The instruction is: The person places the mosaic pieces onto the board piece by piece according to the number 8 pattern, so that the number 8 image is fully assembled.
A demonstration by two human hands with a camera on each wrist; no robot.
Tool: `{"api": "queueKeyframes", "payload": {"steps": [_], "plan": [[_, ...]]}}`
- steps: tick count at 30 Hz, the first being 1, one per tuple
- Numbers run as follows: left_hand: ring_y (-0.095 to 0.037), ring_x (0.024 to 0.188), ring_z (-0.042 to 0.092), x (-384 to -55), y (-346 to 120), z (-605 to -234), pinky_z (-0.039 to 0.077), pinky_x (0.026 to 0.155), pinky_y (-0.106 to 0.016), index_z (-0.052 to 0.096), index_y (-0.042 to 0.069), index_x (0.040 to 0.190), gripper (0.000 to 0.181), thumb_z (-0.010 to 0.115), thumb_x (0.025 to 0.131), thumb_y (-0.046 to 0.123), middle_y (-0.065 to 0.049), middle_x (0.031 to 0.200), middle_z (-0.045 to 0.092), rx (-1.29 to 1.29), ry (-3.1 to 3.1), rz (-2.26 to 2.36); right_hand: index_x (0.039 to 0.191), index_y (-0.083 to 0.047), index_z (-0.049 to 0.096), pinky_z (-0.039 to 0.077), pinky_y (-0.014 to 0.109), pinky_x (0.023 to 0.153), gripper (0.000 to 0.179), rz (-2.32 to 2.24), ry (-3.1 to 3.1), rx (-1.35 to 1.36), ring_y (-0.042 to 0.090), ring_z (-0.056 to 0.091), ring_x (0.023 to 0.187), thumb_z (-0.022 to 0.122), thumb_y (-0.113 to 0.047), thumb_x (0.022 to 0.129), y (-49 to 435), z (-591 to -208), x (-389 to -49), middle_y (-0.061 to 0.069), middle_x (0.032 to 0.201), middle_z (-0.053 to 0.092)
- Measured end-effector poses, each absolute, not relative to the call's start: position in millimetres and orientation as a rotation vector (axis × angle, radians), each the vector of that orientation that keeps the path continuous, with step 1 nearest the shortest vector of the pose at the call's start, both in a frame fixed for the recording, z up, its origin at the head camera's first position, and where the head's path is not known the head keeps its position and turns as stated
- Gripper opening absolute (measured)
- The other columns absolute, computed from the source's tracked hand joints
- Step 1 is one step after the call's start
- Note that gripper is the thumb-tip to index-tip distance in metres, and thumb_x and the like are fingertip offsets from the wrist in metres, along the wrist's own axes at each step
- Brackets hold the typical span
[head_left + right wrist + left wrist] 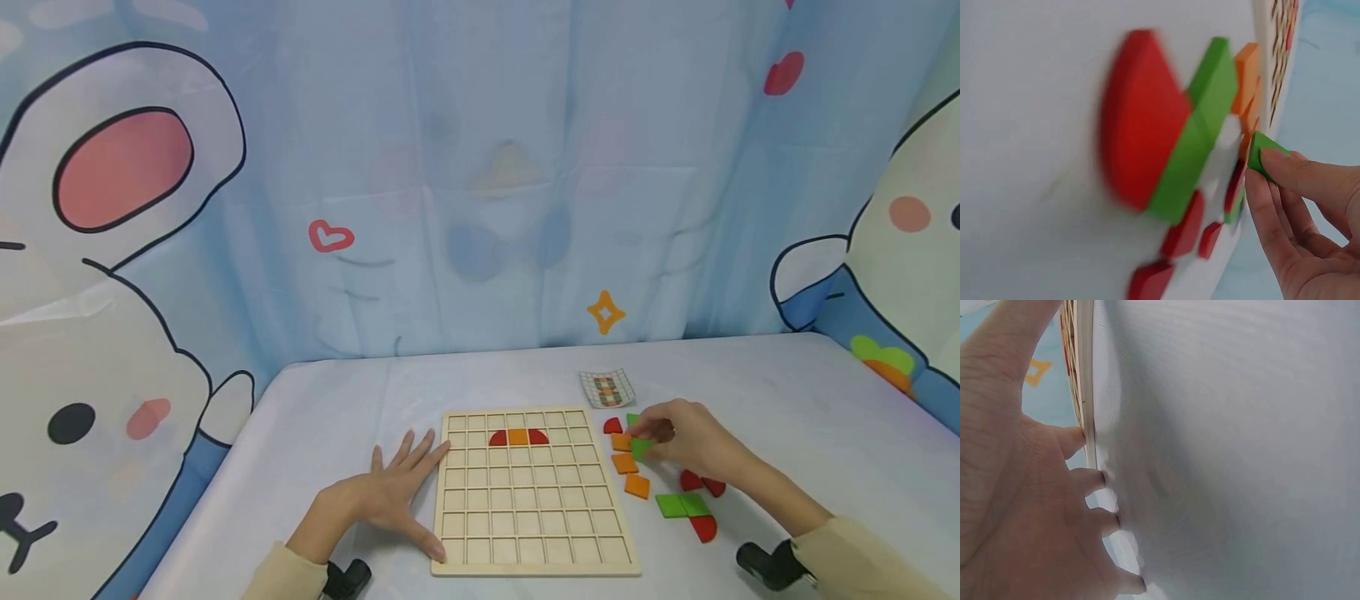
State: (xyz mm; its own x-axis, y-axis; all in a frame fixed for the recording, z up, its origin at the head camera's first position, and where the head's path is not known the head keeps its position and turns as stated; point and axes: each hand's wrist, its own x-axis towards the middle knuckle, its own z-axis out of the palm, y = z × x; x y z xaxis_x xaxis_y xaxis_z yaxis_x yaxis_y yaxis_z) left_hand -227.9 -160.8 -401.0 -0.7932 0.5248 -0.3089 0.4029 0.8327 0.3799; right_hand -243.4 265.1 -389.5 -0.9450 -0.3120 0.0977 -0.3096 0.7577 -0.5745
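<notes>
A pale wooden grid board (536, 571) lies on the table. In its second row from the far side sit an orange square tile (517, 437) and two red quarter-round tiles (537, 437), one on each side of it. My left hand (390, 498) rests beside the board with fingers spread, thumb and fingertips touching its left edge. Right of the board, my right hand (693, 440) pinches a green square tile (1262, 151) between thumb and fingers. The right wrist view shows that tile tilted, raised above the other pieces.
Loose orange tiles (637, 486) lie along the board's right side. Nearer me are two green tiles (682, 505) and several red quarter-round pieces (702, 528). A small printed pattern card (607, 389) lies behind the board's far right corner. A patterned curtain (487, 275) hangs behind the table.
</notes>
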Motion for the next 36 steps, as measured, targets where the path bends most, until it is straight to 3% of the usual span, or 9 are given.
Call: {"api": "queueKeyframes", "payload": {"steps": [9, 25, 36], "plan": [[-0.038, 0.16, -0.01, -228.9, -161.2, -400.6, -0.006, 0.118, -0.076, 0.008, 0.022, 0.17, 0.132, 0.092, 0.074, 0.057, -0.013, 0.176, -0.003, 0.677, 2.603, 0.421, 0.102, 0.003, 0.079, 0.054, 0.026, 0.065, 0.02, -1.054, 2.921, -0.723, 0.016, 0.062, 0.078, 0.08, 0.01, 0.083, 221.0, -378.4, -254.9, 0.004, 0.093, 0.075], [-0.038, 0.16, -0.01, -231.0, -160.7, -402.9, -0.005, 0.118, -0.076, 0.008, 0.023, 0.17, 0.132, 0.091, 0.074, 0.058, -0.012, 0.176, -0.004, 0.672, 2.613, 0.391, 0.099, -0.001, 0.081, 0.059, 0.024, 0.075, 0.013, -1.137, 2.685, -1.127, 0.011, 0.067, 0.082, 0.079, 0.006, 0.088, 129.1, -383.9, -270.2, 0.003, 0.093, 0.073], [-0.036, 0.161, -0.01, -231.3, -159.9, -404.5, -0.004, 0.119, -0.075, 0.008, 0.024, 0.17, 0.133, 0.091, 0.074, 0.06, -0.011, 0.176, -0.003, 0.647, 2.622, 0.364, 0.098, 0.001, 0.081, 0.058, 0.025, 0.075, 0.013, -1.075, 2.671, -1.076, 0.013, 0.071, 0.084, 0.076, 0.009, 0.089, 107.8, -390.4, -274.2, 0.007, 0.097, 0.077]]}}
